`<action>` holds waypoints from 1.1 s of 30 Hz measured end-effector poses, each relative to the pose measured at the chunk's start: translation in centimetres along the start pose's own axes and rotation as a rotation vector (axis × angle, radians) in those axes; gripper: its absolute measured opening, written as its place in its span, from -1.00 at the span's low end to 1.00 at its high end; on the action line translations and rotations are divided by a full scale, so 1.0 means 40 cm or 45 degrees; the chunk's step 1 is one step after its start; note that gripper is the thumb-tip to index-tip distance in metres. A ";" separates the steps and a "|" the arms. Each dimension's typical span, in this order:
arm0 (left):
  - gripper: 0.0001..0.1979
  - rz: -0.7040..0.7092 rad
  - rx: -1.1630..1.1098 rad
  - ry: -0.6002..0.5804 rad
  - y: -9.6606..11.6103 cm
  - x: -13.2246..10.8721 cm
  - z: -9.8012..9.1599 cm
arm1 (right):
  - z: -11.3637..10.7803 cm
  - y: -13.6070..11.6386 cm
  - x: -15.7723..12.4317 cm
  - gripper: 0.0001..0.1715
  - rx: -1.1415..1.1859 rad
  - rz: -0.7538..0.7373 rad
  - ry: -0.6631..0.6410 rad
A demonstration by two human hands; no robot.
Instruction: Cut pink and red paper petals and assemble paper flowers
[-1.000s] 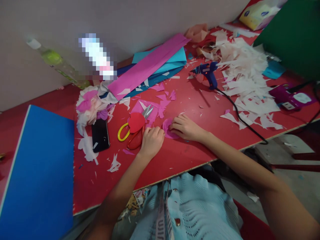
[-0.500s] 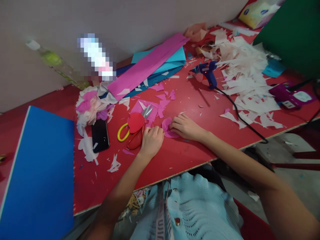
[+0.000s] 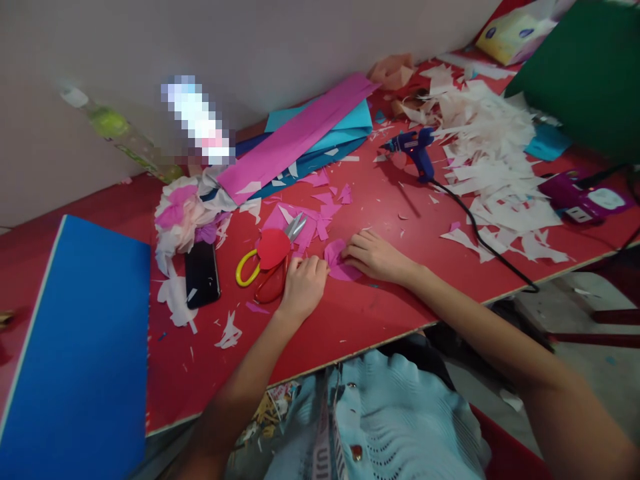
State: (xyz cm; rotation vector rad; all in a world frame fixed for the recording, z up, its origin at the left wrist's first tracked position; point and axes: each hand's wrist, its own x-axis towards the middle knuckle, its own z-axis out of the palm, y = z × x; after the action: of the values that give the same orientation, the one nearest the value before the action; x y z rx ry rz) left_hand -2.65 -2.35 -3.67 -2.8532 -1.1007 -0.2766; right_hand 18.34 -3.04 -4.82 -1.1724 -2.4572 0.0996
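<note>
A rounded piece of pink paper (image 3: 340, 261) lies on the red table between my hands. My left hand (image 3: 306, 283) pinches its left edge, fingers curled together. On its right side, the bent fingers of my right hand (image 3: 377, 257) are closed on the same paper. Just left of my left hand are scissors (image 3: 247, 268) with yellow and red handles, and a red paper piece (image 3: 273, 248) rests over them. Pink scraps (image 3: 315, 217) are scattered behind my left hand.
A blue glue gun (image 3: 417, 150) with a black cord stands behind my right hand, near white paper strips (image 3: 495, 153). At the left are a phone (image 3: 203, 275), paper flowers (image 3: 177, 213) and a blue board (image 3: 85, 347). Folded pink paper (image 3: 300, 137) lies at the back.
The view has shifted slightly. Both hands stay at the pink paper, with hardly any visible movement.
</note>
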 end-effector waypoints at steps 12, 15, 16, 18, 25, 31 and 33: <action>-0.81 -0.007 -0.008 0.021 -0.002 -0.001 0.004 | -0.012 0.013 -0.011 -0.71 0.050 0.031 0.005; -0.82 -0.005 -0.011 0.024 -0.002 -0.001 0.004 | -0.015 0.016 -0.014 -0.71 0.053 0.045 -0.003; -0.82 -0.008 -0.014 0.021 -0.002 -0.001 0.003 | -0.015 0.016 -0.014 -0.73 0.059 0.049 -0.008; -0.84 -0.012 -0.025 0.013 -0.002 -0.001 0.003 | -0.015 0.016 -0.014 -0.76 0.077 0.049 -0.012; -0.83 -0.023 -0.037 0.003 -0.001 -0.001 0.004 | -0.013 0.023 -0.014 -0.76 0.093 0.047 -0.002; -0.81 -0.009 -0.019 0.016 -0.001 -0.004 0.004 | -0.013 0.026 -0.013 -0.72 0.052 0.087 -0.011; -0.81 -0.017 -0.016 0.027 0.001 -0.005 0.004 | -0.013 0.029 -0.014 -0.73 0.049 0.109 0.019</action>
State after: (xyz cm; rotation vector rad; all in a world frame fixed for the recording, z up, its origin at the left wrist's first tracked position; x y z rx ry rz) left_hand -2.72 -2.49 -3.88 -2.8477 -1.1182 -0.3148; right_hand 19.71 -2.79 -4.81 -1.2572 -2.3817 0.1621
